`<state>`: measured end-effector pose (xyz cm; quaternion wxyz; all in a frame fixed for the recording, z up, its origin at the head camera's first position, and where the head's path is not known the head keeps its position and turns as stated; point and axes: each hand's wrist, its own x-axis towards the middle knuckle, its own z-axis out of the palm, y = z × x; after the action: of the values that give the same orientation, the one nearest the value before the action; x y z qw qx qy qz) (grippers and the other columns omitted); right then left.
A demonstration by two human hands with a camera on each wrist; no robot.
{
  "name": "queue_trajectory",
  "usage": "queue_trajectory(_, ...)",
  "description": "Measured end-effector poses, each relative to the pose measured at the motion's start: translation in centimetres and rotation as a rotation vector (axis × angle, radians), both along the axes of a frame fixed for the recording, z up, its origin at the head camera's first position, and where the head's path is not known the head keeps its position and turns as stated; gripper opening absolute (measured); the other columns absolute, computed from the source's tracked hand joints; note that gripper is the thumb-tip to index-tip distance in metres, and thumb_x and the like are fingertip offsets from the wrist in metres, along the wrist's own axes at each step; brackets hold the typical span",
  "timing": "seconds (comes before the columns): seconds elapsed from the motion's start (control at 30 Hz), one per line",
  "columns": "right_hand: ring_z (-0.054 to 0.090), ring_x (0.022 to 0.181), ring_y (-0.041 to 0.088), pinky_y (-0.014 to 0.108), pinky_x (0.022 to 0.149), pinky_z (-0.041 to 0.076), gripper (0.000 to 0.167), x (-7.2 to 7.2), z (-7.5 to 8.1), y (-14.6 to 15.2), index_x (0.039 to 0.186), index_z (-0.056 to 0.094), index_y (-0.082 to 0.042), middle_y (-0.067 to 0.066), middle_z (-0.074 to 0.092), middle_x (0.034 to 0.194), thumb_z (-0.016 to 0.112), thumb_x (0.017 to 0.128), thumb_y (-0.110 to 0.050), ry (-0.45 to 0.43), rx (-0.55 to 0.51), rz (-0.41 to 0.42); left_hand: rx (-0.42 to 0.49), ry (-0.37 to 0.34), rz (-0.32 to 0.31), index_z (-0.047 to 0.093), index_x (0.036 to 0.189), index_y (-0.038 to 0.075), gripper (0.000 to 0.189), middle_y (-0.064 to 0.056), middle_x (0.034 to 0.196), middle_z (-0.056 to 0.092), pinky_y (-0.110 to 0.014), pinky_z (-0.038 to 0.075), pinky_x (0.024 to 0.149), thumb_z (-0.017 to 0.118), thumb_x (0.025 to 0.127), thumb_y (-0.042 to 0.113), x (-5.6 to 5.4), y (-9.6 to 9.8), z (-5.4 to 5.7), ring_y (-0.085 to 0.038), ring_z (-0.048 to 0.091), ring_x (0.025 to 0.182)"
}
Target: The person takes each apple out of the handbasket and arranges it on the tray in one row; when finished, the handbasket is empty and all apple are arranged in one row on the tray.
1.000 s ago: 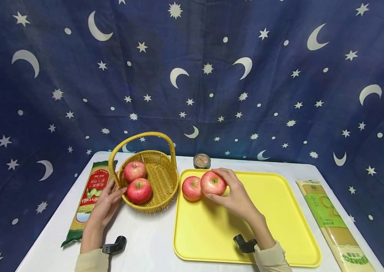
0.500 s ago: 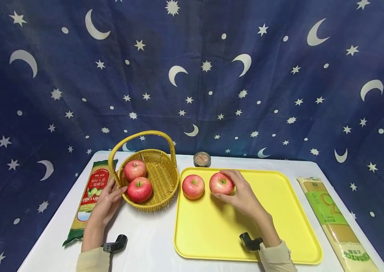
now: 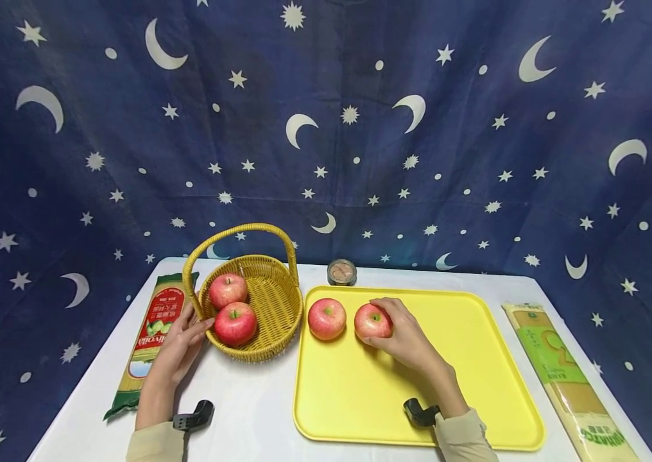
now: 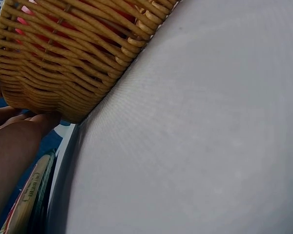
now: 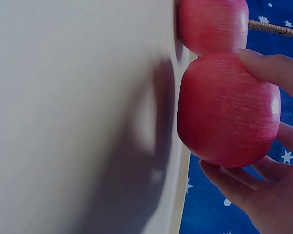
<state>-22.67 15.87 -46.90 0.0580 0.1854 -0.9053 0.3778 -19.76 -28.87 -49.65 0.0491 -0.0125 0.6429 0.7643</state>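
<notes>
Lowered since a second ago, one round rosy apple (image 3: 371,322) is now apart from a second rosy apple (image 3: 326,319). Leftmost, the left hand (image 3: 178,348) rests loosely against a yellow wicker basket (image 3: 274,305) holding two red apples (image 3: 235,324); the second apple sits on a rectangular yellow tray (image 3: 355,404); right of it, the right hand (image 3: 407,338) grips the lowered apple, tray contact unclear.

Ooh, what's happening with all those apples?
Someone's right hand is holding one apple at the yellow tray; I can't tell whether that apple touches the tray. Another apple sits on the tray next to it. The person's left hand holds the side of the wicker basket, and two more apples are inside.
</notes>
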Motion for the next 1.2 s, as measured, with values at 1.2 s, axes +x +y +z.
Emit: queue_trajectory(1.2,0.049,0.141,0.038,0.063,0.113,0.043,0.069,0.6,1.9,-1.6,0.142,0.059,-0.01,0.012,0.051,0.153,0.088,0.08,-0.018,0.111,-0.06,0.017,0.008,-0.019,0.023,-0.002,0.167,0.016,0.084,-0.008,0.175,0.0,-0.038,0.02,0.124,0.053,0.103,0.011,0.0,0.1,0.2,-0.029,0.003,0.161)
